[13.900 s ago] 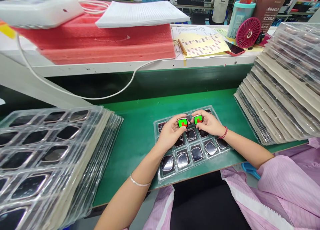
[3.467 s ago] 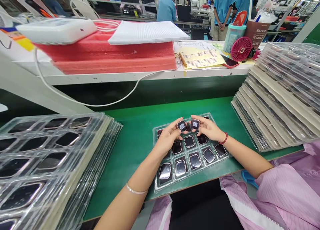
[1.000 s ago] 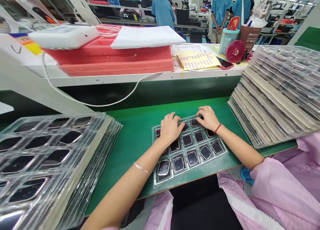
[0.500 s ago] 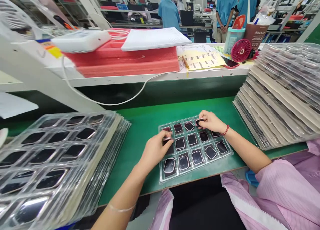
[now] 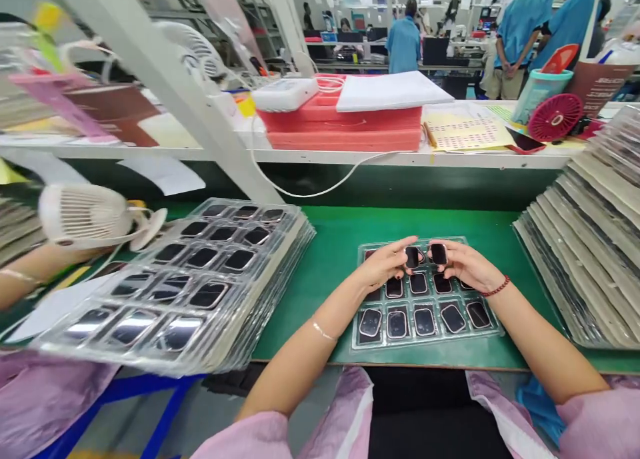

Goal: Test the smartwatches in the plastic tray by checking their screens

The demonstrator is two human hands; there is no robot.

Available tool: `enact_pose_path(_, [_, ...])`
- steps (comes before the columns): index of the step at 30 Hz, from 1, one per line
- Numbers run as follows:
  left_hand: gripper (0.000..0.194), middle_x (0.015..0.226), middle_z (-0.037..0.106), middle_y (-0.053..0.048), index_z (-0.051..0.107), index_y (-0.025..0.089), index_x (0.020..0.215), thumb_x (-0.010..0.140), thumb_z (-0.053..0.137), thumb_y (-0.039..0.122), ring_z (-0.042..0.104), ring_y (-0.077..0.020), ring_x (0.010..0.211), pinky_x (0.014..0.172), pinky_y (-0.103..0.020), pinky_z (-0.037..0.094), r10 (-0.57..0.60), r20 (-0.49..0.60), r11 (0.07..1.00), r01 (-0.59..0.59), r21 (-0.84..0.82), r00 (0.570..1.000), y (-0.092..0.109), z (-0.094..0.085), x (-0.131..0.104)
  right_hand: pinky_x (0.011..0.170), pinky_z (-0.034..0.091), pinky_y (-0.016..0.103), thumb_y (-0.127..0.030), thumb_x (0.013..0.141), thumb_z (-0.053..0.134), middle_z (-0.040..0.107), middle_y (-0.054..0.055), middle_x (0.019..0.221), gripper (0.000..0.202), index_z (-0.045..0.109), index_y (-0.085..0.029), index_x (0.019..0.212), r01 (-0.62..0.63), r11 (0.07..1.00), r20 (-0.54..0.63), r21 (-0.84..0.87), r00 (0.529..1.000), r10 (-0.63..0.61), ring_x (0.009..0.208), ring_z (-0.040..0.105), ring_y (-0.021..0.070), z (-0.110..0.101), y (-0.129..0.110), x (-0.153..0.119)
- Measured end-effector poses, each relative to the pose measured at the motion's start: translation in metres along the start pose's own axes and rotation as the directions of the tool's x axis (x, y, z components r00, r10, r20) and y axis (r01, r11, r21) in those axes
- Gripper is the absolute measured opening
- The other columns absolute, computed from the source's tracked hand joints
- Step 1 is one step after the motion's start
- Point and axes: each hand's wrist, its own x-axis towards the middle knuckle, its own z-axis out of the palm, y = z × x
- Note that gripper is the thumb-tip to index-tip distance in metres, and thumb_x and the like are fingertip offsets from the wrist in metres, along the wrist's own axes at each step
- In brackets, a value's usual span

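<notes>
My left hand (image 5: 384, 264) holds a dark rounded-square watch screen (image 5: 413, 257) with a shiny rim, gripped at its edge. Facing it, my right hand (image 5: 469, 264) grips a second watch screen (image 5: 439, 253) between thumb and fingers. The two pieces are upright and close together, with a small gap between them. Both hands are above a clear plastic tray (image 5: 430, 342) whose pockets carry several more such screens. My hands and the held pieces hide part of the tray's back rows.
At left a tall stack of filled trays (image 5: 250, 312) leans on the green bench (image 5: 340, 226). Another tray stack (image 5: 585, 246) stands at right. Behind, a shelf bears red foam (image 5: 345, 136), papers and a cup (image 5: 543, 96). A co-worker's arm (image 5: 25, 272) is near a white fan (image 5: 85, 212).
Both hands have lifted their screens from the tray pockets and come together over the tray. The view has swung left, bringing the co-worker's arm and white fan into sight.
</notes>
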Motion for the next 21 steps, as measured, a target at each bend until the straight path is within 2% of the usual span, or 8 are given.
enact_pose_path(3, [0.064,0.106,0.072,-0.010,0.061,0.020,0.127,0.070,0.082,0.039,0.064,-0.0116,0.063,0.047,-0.020,0.040,0.006,-0.014,1.000,-0.006,0.016,1.000,0.001,0.000,-0.005,0.053,0.060,0.019,-0.028,0.075,0.078,0.073,0.009,0.099,0.036,0.071,-0.015,0.108,0.011,1.000,-0.013,-0.011,1.000,-0.011,0.057,0.064,0.0078,0.004,0.002,0.003])
enact_pose_path(5, [0.061,0.108,0.071,-0.012,0.062,0.018,0.123,0.070,0.081,0.040,0.066,-0.0137,0.066,0.049,-0.020,0.044,0.005,-0.037,0.999,-0.003,0.044,0.999,0.002,0.001,-0.005,0.054,0.060,0.019,-0.026,0.076,0.077,0.074,0.008,0.094,0.036,0.070,-0.015,0.110,0.007,1.000,-0.026,-0.028,1.000,-0.008,0.057,0.065,0.0087,0.007,0.003,0.004])
enact_pose_path(8, [0.055,0.116,0.069,-0.013,0.062,0.017,0.123,0.075,0.076,0.040,0.070,-0.0182,0.079,0.057,-0.023,0.050,0.023,-0.067,0.994,-0.016,0.107,0.998,0.000,0.003,-0.005,0.058,0.062,0.022,-0.025,0.081,0.071,0.073,0.010,0.102,0.036,0.067,-0.016,0.115,0.008,0.999,-0.036,-0.046,0.999,-0.010,0.072,0.072,0.0143,0.010,0.005,0.004])
enact_pose_path(11, [0.055,0.116,0.069,-0.011,0.059,0.018,0.128,0.077,0.072,0.033,0.069,-0.0202,0.088,0.062,-0.026,0.053,0.064,-0.091,0.974,-0.042,0.221,0.994,-0.003,0.007,-0.004,0.061,0.063,0.023,-0.021,0.084,0.064,0.071,0.010,0.113,0.034,0.065,-0.017,0.118,0.038,0.995,-0.044,-0.096,0.998,-0.043,0.084,0.074,0.0173,0.012,0.009,0.005])
enact_pose_path(15, [0.053,0.110,0.071,-0.009,0.061,0.017,0.124,0.072,0.068,0.022,0.068,-0.0191,0.083,0.062,-0.026,0.052,0.110,-0.139,0.926,-0.051,0.375,0.984,-0.007,0.010,-0.003,0.063,0.062,0.023,-0.015,0.083,0.060,0.071,0.009,0.112,0.037,0.062,-0.018,0.121,0.083,0.976,-0.056,-0.202,0.994,-0.096,0.081,0.074,0.0155,0.012,0.015,0.007])
enact_pose_path(21, [0.041,0.102,0.073,-0.010,0.066,0.015,0.114,0.077,0.066,0.032,0.069,-0.0192,0.076,0.060,-0.027,0.051,0.154,-0.159,0.895,-0.069,0.440,0.975,-0.006,0.011,-0.004,0.060,0.059,0.021,-0.021,0.082,0.063,0.072,0.007,0.106,0.033,0.062,-0.017,0.116,0.152,0.940,-0.018,-0.307,0.986,-0.166,0.074,0.073,0.0136,0.015,0.017,0.006])
